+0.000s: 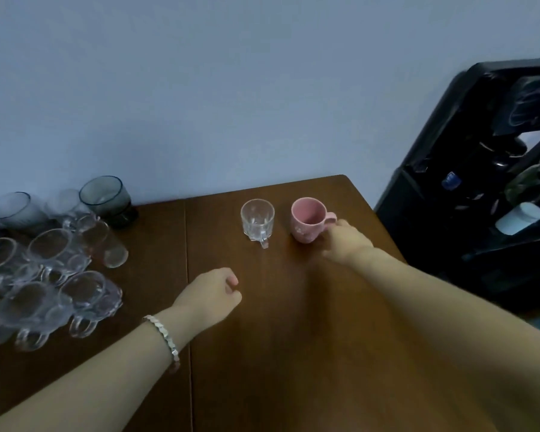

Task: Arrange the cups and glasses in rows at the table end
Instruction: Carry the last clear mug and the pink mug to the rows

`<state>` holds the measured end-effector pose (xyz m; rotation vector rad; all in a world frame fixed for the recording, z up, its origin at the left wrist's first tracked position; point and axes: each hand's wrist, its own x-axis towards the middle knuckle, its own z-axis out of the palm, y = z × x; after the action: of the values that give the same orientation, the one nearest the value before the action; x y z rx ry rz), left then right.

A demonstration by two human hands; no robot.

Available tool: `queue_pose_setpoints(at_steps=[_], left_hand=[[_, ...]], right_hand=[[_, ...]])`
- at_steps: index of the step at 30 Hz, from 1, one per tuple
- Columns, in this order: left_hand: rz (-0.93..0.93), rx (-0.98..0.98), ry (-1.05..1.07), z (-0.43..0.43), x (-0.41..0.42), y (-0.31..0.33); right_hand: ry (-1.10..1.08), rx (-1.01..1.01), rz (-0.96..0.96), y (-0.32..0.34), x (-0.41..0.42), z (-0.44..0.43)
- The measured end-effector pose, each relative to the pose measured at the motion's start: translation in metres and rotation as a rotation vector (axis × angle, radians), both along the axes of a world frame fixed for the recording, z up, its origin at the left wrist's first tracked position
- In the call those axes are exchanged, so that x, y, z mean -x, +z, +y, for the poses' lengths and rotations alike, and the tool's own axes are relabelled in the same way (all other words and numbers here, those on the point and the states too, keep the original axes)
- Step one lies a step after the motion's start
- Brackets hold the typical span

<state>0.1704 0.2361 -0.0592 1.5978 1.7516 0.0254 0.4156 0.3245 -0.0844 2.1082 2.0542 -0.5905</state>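
Pink mug [308,223] and a clear glass mug [257,222] are seen upright side by side, apart, right of centre near the far end of the brown table [293,338]. The pink mug's handle is touched by the right hand [346,244]; whether it is gripped cannot be told. The left hand [211,296] is loosely clenched and empty, at centre. Glasses [50,269] are crowded at the left edge, a smoky tumbler [106,198] behind them.
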Motion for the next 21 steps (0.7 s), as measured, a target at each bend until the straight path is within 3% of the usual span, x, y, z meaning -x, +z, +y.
queue_pose_setpoints(at_steps=[3, 9, 16, 21], left_hand=[[0.049, 0.023, 0.028, 0.013, -0.007, -0.002], [0.133, 0.05, 0.134, 0.05, -0.015, -0.01], [0.107, -0.186, 0.236, 0.119, -0.048, -0.029], [0.072, -0.131, 0.281, 0.159, -0.065, -0.056]], right_hand=[[0.113, -0.084, -0.006, 0.001, -0.001, 0.044], [0.358, 0.036, 0.105, -0.014, -0.005, 0.079], [0.216, 0.005, 0.257, -0.019, -0.031, 0.06], [0.108, -0.031, 0.312, -0.027, -0.052, 0.027]])
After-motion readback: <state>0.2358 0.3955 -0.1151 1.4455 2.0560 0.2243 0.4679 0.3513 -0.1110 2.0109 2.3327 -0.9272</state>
